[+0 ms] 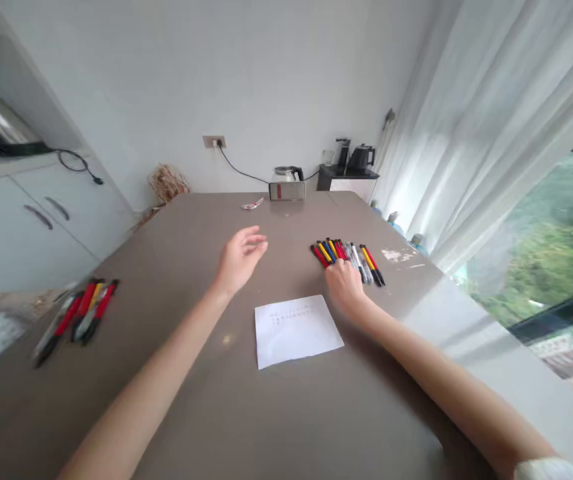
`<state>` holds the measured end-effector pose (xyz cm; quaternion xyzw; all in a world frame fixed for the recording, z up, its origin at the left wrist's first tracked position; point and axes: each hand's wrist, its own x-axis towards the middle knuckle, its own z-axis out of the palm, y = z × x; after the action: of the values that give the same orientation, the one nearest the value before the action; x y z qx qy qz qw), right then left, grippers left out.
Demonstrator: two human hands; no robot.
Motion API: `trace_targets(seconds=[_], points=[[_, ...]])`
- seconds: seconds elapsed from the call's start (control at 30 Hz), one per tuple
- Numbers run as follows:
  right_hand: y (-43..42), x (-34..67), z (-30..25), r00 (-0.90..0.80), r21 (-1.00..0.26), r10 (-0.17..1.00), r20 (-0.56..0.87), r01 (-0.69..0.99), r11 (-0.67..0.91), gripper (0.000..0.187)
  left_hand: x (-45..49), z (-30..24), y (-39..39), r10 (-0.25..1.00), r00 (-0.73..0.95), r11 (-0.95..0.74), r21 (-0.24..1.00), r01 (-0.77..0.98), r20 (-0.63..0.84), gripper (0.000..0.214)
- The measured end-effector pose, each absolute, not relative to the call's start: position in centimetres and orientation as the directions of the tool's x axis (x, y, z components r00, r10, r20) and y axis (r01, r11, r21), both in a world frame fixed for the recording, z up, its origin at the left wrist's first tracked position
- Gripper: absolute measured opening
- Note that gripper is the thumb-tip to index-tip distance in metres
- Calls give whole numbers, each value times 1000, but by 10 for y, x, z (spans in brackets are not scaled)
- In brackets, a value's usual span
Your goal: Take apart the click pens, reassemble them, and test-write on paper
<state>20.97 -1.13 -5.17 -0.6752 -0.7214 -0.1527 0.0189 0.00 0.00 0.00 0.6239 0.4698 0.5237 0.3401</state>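
Observation:
My left hand (241, 259) hovers over the table to the left of the paper, empty, its fingers loosely bent and apart from the thumb. On the right, my right hand (345, 283) reaches down to a row of marker pens (332, 249) in red, yellow, blue, white and clear. Its fingers are curled in on a pen at the near edge of that row, the fingertips hidden behind the knuckles. Between my forearms lies a white sheet of paper (296, 337) with a few lines of small handwriting, too small to read.
A second group of marker pens (83, 310), red, yellow and clear, lies at the table's left side. At the far edge stand a glass kettle (287, 183) on its base and a small red-and-white packet (253, 205). A white curtain (466, 100) and window border the right.

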Motion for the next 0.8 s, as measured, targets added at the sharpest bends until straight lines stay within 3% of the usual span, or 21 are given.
trace_targets(seconds=[0.67, 0.8], points=[[-13, 211, -52, -65, 212, 973, 221, 977, 18, 28, -2, -6, 5, 941, 39, -334, 907, 257, 336, 43], [-15, 208, -54, -141, 173, 953, 268, 980, 96, 29, -6, -11, 9, 941, 55, -336, 893, 301, 335, 35]])
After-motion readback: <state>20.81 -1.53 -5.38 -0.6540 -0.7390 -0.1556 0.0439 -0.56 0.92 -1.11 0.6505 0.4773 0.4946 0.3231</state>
